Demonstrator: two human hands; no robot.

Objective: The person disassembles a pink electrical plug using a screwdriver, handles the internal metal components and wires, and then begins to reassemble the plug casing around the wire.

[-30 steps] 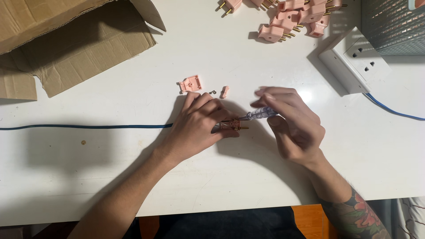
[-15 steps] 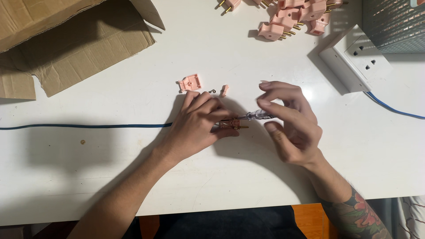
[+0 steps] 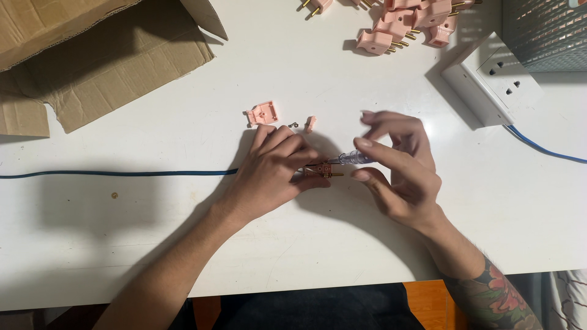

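Head view showed a white table (image 3: 183, 256) with an opened cardboard box (image 3: 92, 61) at its far left corner, a white socket strip (image 3: 489, 79) at the far right, and a blue cable (image 3: 116, 173) running in from the left edge to the work. The left hand (image 3: 275, 171) lay flat over an open pink plug base (image 3: 319, 172), fingers curled down and pressing it to the table, its brass pins pointing right. The right hand (image 3: 400, 165) held a clear-handled screwdriver (image 3: 353, 159) loosely between thumb and fingertips, tip at the base. Compared with half a second before, those fingers had spread and lifted off the handle, index and middle extended; this read as a re-grip between turns, suggesting a terminal screw was being driven. Just beyond the left hand lay the pink plug cover (image 3: 263, 113), a small screw (image 3: 293, 125) and a pink cable clamp (image 3: 310, 123), unfitted. A heap of finished pink plugs (image 3: 397, 27) sat at the far edge.
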